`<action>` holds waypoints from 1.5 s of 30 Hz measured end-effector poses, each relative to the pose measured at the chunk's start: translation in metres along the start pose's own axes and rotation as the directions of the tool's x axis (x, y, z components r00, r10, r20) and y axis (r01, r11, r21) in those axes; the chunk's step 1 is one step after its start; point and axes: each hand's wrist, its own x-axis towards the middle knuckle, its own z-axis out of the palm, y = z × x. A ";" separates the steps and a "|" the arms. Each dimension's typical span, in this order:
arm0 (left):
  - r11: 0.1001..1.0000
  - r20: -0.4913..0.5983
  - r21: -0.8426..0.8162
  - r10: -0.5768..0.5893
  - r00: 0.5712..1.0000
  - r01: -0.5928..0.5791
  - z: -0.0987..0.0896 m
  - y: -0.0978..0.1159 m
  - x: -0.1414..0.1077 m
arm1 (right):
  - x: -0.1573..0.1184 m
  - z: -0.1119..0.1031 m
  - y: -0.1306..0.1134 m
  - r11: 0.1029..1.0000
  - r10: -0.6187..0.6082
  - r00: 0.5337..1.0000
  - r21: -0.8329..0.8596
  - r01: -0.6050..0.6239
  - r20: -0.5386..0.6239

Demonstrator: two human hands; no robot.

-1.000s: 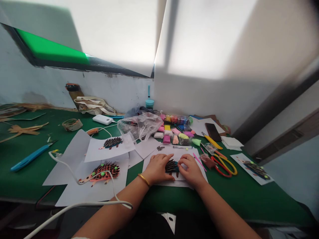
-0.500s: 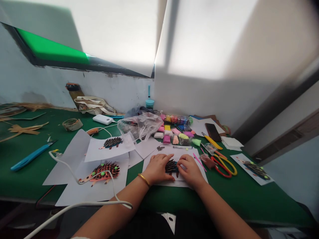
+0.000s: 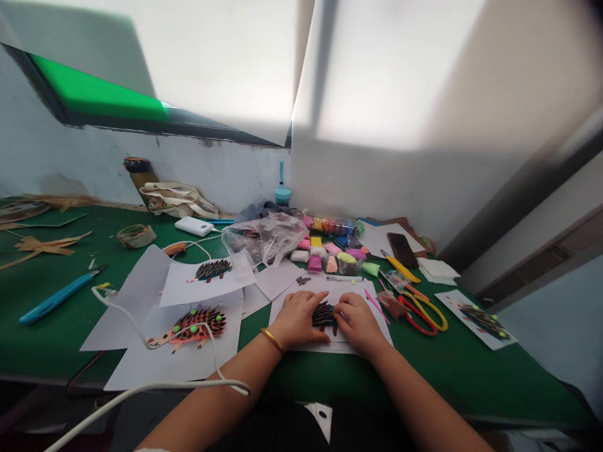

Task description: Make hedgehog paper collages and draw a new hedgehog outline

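Observation:
A hedgehog picture with dark seed-like spines (image 3: 323, 314) lies on white paper (image 3: 346, 287) in front of me, partly covered by both hands. My left hand (image 3: 298, 319) rests over its left side, thumb and fingers spread apart around the spines and holding nothing. At the picture's right side, my right hand (image 3: 357, 321) has its fingertips pinched together against the blue body; whatever they hold is hidden. Several loose dark pieces (image 3: 303, 280) lie on the paper beyond my left hand, below a white pen (image 3: 345, 278).
Small coloured clay packs (image 3: 346, 257) and a plastic bag (image 3: 264, 238) lie behind the paper. Scissors (image 3: 426, 314), a yellow cutter (image 3: 400, 267) and a phone (image 3: 402, 250) are at right. Finished-looking hedgehog sheets (image 3: 207, 292) and a white cable (image 3: 136, 392) occupy the left.
My right fingertips have shifted very slightly left over the hedgehog picture. My left hand stays in place with its fingers spread.

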 end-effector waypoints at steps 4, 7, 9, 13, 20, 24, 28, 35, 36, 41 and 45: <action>1.000 0.002 0.009 0.006 1.000 -0.006 0.000 -0.001 0.000 | 0.000 0.000 0.000 1.000 0.012 1.000 0.007 -0.012 -0.003; 1.000 0.004 0.014 0.008 1.000 -0.008 0.001 -0.002 0.000 | 0.000 0.001 0.000 0.999 0.028 0.999 0.040 -0.027 -0.019; 1.000 0.005 0.012 0.007 1.000 -0.007 0.001 -0.002 0.000 | 0.000 0.001 0.002 0.997 0.043 0.998 0.071 -0.040 -0.048; 1.000 0.011 0.009 0.004 1.000 -0.004 -0.002 -0.002 0.001 | -0.001 0.001 0.008 0.981 0.152 0.983 0.136 -0.137 -0.104; 0.994 -0.001 0.055 -0.098 0.995 0.098 -0.023 -0.013 0.026 | -0.003 0.006 0.012 0.901 0.352 0.936 0.272 -0.339 0.002; 0.909 -0.096 0.355 -0.196 0.976 0.218 -0.026 -0.024 0.052 | -0.003 0.009 0.012 0.886 0.371 0.928 0.298 -0.357 0.008; 0.897 -0.089 0.398 -0.173 0.981 0.194 -0.017 -0.031 0.071 | -0.003 0.010 0.013 0.884 0.373 0.928 0.303 -0.355 0.000; 0.895 -0.094 0.425 -0.102 0.990 0.132 -0.008 -0.032 0.078 | -0.005 0.007 0.010 0.886 0.395 0.919 0.264 -0.382 0.004; 0.895 -0.095 0.427 -0.098 0.991 0.129 -0.007 -0.032 0.078 | -0.005 0.007 0.010 0.884 0.401 0.916 0.256 -0.390 0.009; 0.900 -0.106 0.412 -0.106 0.989 0.141 -0.012 -0.032 0.080 | -0.005 0.006 0.008 0.877 0.427 0.904 0.237 -0.419 0.018; 0.919 -0.136 0.362 -0.112 0.984 0.155 -0.021 -0.018 0.074 | -0.004 0.006 0.009 0.883 0.410 0.912 0.259 -0.391 -0.019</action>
